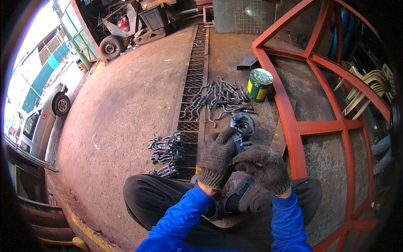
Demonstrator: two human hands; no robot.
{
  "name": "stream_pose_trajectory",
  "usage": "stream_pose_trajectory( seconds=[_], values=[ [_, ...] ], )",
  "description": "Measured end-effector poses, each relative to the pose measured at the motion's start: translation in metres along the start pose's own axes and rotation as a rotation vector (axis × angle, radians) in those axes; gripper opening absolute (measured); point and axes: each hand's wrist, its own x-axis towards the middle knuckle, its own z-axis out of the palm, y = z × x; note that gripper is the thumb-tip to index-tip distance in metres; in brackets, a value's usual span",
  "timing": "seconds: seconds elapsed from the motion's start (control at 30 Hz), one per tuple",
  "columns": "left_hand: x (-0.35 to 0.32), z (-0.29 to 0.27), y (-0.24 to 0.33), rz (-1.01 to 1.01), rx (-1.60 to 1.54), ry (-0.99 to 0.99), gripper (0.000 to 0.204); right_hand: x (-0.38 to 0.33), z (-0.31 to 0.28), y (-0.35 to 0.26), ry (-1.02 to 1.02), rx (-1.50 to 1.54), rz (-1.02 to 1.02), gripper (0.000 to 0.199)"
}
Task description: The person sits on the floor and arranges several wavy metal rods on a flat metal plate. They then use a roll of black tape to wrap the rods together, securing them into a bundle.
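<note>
Both my hands wear grey knit gloves and meet over my lap. My left hand [217,157] and my right hand [263,166] grip a small dark metal part [239,145] between them; most of it is hidden by the fingers. Just beyond the hands lies a dark round bowl-like piece [242,124] on the ground. Further off is a loose pile of bent grey metal hooks [218,100]. To the left of my hands sits a heap of assembled dark metal fittings [166,151] beside the floor grate [191,96].
A green and yellow tin can [258,85] stands past the hooks, next to a red steel frame [294,126] on the right. Stacked pale plastic chairs [369,88] lie behind the frame. A wheeled cart [111,47] and a parked vehicle [42,122] are at the left.
</note>
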Motion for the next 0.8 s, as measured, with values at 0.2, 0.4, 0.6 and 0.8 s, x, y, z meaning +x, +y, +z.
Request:
stream_pose_trajectory(
  seconds=[0.2,0.4,0.6,0.8],
  values=[
    [0.000,0.006,0.000,-0.019,-0.259,0.054,0.035,-0.005,0.006,0.006,0.112,-0.021,0.256,0.028],
    [0.008,-0.001,-0.003,0.017,-0.332,0.069,0.037,-0.005,0.009,0.005,0.312,-0.174,0.336,0.030],
    [0.008,-0.003,0.002,0.066,-0.305,0.042,0.033,-0.004,0.010,0.012,0.346,-0.238,0.357,0.028],
    [0.011,-0.007,0.008,0.047,-0.346,0.015,0.031,-0.006,0.012,0.017,0.399,-0.137,0.376,0.017]
  ],
)
